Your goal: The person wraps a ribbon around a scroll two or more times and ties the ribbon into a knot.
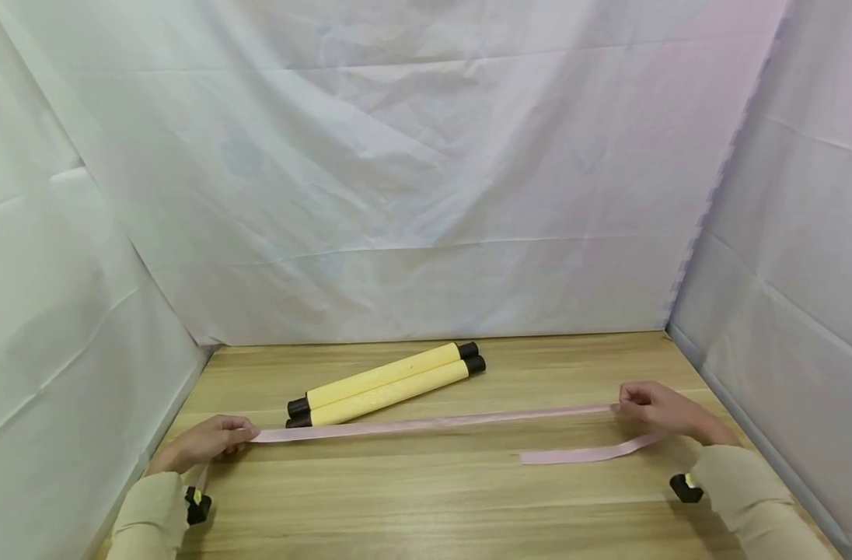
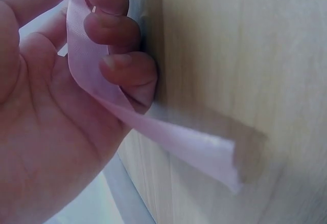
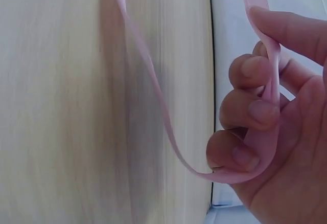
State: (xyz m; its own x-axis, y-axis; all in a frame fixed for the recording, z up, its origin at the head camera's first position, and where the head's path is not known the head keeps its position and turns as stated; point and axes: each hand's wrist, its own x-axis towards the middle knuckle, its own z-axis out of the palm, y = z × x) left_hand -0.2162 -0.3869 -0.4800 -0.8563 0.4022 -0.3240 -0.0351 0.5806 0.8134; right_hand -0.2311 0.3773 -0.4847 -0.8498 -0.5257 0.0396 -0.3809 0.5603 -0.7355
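Observation:
A pink ribbon (image 1: 433, 423) stretches nearly straight across the wooden table between both hands in the head view. At the left, my left hand (image 1: 214, 439) pinches it between thumb and fingers. The ribbon's cut end (image 2: 225, 165) hangs out past the curled fingers in the left wrist view. My right hand (image 1: 660, 406) pinches the ribbon at the right, a little above the table. In the right wrist view the ribbon (image 3: 263, 150) runs through the curled fingers and loops away. Its loose tail (image 1: 580, 455) lies back toward the middle of the table.
Two yellow rods (image 1: 391, 383) with black ends lie side by side, slanted, just behind the taut ribbon. White cloth (image 1: 426, 179) hangs behind the table (image 1: 398, 513) and at both sides. Black wrist devices (image 1: 686, 488) sit near both sleeves.

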